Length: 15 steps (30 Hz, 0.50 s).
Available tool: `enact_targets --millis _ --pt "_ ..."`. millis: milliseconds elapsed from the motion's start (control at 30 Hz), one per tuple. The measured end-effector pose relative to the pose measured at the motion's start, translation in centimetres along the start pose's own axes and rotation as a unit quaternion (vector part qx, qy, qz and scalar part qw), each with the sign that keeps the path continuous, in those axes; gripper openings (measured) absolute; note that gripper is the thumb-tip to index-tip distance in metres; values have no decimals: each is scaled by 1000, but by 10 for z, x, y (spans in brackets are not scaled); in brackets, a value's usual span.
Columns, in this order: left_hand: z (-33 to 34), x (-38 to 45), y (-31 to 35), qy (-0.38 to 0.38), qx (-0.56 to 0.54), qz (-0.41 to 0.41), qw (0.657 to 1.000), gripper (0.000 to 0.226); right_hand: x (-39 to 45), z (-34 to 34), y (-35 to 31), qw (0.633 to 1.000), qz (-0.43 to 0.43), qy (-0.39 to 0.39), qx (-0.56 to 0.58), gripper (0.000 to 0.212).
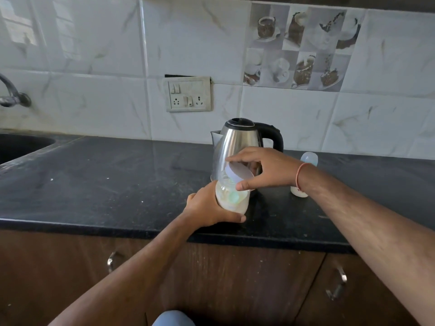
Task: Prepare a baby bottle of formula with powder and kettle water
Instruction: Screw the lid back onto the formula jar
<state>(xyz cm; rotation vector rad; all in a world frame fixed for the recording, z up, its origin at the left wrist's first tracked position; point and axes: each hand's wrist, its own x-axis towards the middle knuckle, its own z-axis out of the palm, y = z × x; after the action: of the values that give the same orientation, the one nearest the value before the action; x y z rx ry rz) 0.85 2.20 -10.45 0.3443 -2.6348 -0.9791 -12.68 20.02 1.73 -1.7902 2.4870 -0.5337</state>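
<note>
A clear baby bottle (231, 198) with whitish contents stands near the front edge of the black counter (106, 180). My left hand (207, 210) is wrapped around its lower body. My right hand (263, 168) holds a pale lilac bottle cap ring (239, 174) tilted just above the bottle's mouth. A steel electric kettle (237, 140) with a black lid and handle stands directly behind the bottle, lid down.
A small white container (299, 191) sits right of the kettle, partly hidden by my right wrist, with a translucent bottle cover (309, 158) behind it. A dark sink (21, 144) and tap (11, 95) lie far left. A wall socket panel (188, 94) is above the counter.
</note>
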Motion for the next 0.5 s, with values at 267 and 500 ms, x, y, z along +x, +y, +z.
enact_targets --millis 267,500 --pt "0 0 0 -4 -2 3 1000 95 29 -20 -35 985 -10 -121 -126 70" --pt "1 0 -1 -8 -1 -3 1000 99 32 -22 -42 982 27 -144 -119 69"
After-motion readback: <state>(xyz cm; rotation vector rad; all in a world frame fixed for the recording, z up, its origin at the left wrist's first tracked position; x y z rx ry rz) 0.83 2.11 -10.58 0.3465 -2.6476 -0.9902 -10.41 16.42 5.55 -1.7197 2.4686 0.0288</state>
